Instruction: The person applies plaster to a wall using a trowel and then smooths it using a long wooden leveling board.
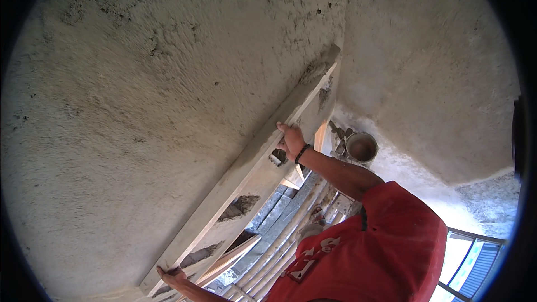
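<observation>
While both hands are engaged on one long board (238, 174), it lies diagonally against the rough grey plastered wall (140, 112), running from the lower left of the frame to the upper centre right, near the wall corner. Left hand (172, 277), lower left: closed on the board near its lower end. Right hand (291, 138), centre: gripping the board's lower edge, some fingers hidden; dark bracelet (302, 154) at the wrist. Patchy openings show below the board. Bucket (364, 162) right of centre, rim toward the camera, contents unclear. Light poles (281, 254) side by side at lower centre. Red shirt (397, 240) fills the lower right; barred window (472, 263) beyond it, at the frame's far lower right.
</observation>
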`<state>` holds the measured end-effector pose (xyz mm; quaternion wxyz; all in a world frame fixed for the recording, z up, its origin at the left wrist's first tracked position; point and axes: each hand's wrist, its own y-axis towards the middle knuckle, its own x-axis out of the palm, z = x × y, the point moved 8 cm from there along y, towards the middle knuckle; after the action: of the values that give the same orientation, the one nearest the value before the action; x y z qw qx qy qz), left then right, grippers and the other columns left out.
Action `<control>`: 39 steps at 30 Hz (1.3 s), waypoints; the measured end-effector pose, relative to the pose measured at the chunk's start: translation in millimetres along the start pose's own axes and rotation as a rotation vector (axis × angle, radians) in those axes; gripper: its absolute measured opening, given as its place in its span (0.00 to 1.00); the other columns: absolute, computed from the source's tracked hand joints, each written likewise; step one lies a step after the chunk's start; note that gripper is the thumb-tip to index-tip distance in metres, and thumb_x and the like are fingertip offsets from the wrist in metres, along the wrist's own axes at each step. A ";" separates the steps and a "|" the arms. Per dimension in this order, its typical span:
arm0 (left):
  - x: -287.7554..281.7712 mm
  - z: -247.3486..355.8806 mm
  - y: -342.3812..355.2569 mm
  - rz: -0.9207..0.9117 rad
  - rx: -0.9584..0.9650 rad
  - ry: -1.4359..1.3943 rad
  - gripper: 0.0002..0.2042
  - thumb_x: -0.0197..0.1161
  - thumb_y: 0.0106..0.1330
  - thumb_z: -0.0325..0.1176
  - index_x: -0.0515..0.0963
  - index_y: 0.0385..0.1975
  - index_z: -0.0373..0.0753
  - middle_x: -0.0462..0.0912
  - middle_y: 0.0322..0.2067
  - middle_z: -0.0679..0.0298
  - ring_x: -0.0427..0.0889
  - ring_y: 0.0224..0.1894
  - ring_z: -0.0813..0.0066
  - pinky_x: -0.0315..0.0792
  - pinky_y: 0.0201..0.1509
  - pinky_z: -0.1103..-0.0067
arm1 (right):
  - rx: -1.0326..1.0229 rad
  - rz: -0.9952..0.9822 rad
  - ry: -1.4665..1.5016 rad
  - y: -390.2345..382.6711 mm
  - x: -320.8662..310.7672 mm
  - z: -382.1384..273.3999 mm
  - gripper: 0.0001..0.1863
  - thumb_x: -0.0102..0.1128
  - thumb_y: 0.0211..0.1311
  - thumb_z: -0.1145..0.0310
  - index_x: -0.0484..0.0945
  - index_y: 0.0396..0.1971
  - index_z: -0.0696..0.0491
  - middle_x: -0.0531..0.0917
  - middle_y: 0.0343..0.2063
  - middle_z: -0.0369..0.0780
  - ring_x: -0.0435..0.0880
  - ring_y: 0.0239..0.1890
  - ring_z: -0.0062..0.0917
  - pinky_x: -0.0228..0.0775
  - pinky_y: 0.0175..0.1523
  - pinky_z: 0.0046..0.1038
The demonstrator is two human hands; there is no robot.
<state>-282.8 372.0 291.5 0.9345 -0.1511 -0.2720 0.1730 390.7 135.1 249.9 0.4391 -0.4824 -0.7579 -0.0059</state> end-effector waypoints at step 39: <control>-68.5 171.3 56.2 0.126 0.213 0.066 0.25 0.62 0.52 0.45 0.71 0.46 0.35 0.76 0.45 0.58 0.77 0.42 0.64 0.72 0.43 0.71 | -0.356 -0.245 -0.336 -158.1 156.3 -2.2 0.24 0.63 0.55 0.62 0.55 0.36 0.57 0.68 0.33 0.39 0.72 0.38 0.19 0.73 0.36 0.24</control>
<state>-446.6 426.7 377.2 0.9410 -0.0733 -0.2111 0.2541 252.4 163.1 421.7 0.2114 -0.4508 -0.8599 -0.1120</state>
